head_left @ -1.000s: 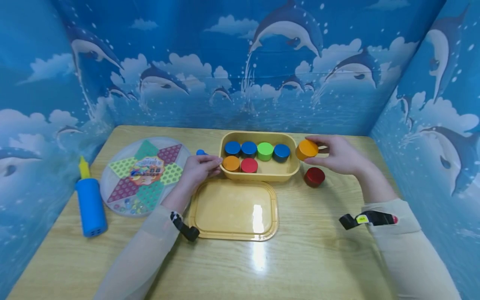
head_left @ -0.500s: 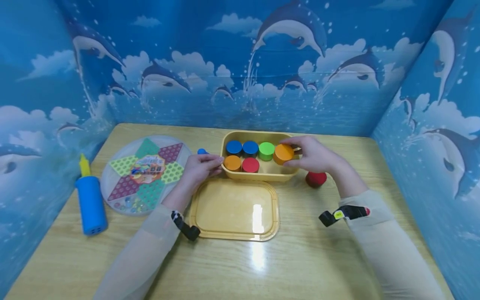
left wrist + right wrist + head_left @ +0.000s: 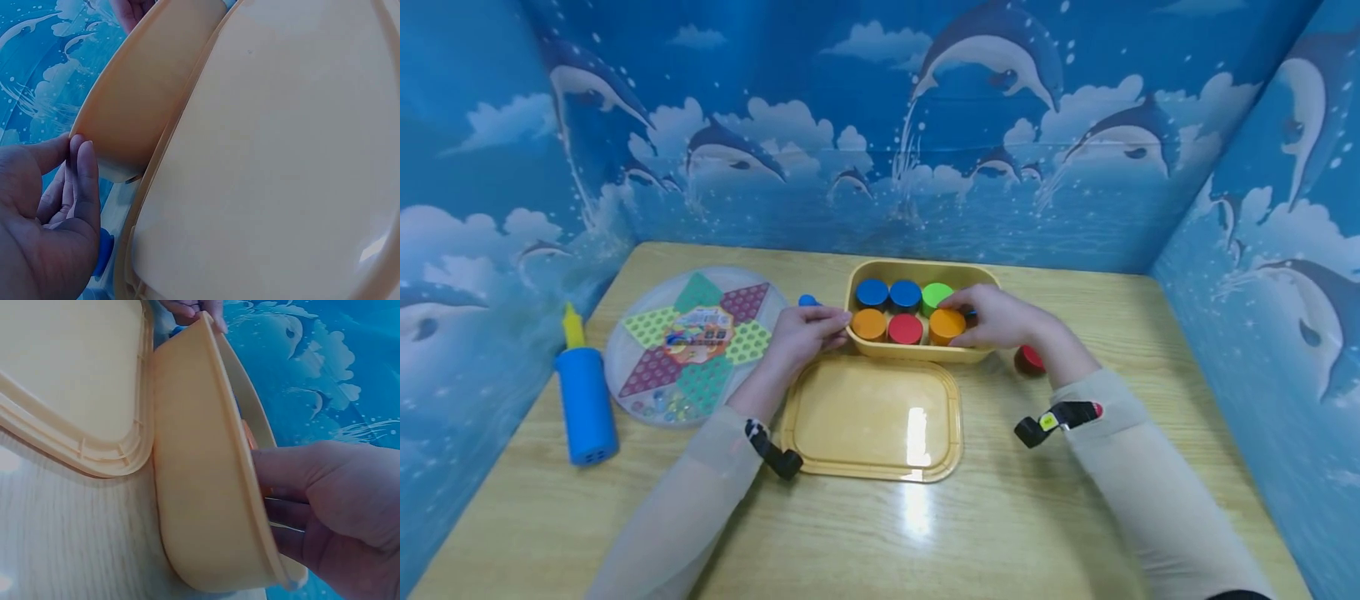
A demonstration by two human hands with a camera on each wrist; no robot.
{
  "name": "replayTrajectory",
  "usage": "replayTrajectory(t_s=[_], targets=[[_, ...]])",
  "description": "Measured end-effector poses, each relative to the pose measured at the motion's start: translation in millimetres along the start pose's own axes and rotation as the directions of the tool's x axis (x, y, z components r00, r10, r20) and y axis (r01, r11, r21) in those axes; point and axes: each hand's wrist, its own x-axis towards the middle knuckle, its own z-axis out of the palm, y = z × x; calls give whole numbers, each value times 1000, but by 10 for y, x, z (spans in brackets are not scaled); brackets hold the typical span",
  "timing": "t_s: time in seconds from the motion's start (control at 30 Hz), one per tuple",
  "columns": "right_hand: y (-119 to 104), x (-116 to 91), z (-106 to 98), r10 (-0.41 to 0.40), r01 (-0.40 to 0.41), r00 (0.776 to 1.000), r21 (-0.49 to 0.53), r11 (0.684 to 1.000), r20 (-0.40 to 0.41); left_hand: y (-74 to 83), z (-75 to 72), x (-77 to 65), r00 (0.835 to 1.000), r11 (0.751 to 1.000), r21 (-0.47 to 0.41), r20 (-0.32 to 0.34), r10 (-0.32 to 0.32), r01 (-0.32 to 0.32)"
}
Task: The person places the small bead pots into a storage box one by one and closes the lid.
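Note:
A yellow plastic box [image 3: 917, 353] holds several round blocks. In its back row are two blue blocks [image 3: 888, 294] and a green block [image 3: 935, 293]; another blue one is mostly hidden by my right hand [image 3: 1000, 318]. Along the front are an orange block [image 3: 869, 324] and a red block [image 3: 906, 328]. Right of the red one, my right fingers and thumb grip a second orange block [image 3: 947, 324] inside the box. My left hand [image 3: 803, 337] pinches the rim at the box's left end. The left wrist view shows that pinch on the box wall [image 3: 144, 94].
A yellow lid [image 3: 872, 412] lies in front of the box. Right of the box, a red block [image 3: 1030, 362] is partly covered by my right wrist. A round Chinese checkers board [image 3: 700, 346] and a blue hand pump [image 3: 586, 407] lie left. Dolphin-printed cloth walls [image 3: 880, 133] surround the table.
My right hand has carried the orange block from right of the box leftward, over the rim and down to the front row beside the red block. The left hand stays at the rim.

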Motion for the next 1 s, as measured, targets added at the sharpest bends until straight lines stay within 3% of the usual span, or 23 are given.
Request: replayTrajectory(t_s=[0.23,1.0], targets=[[73,98,90,-51,51,999,-25,998,16,10,-4,0,1000,1000,-13,3,-7,7],[74,65,101,44,-39,999,172,984,-23,-16,-14,-3,1000,1000,-25,15,8,-7]])
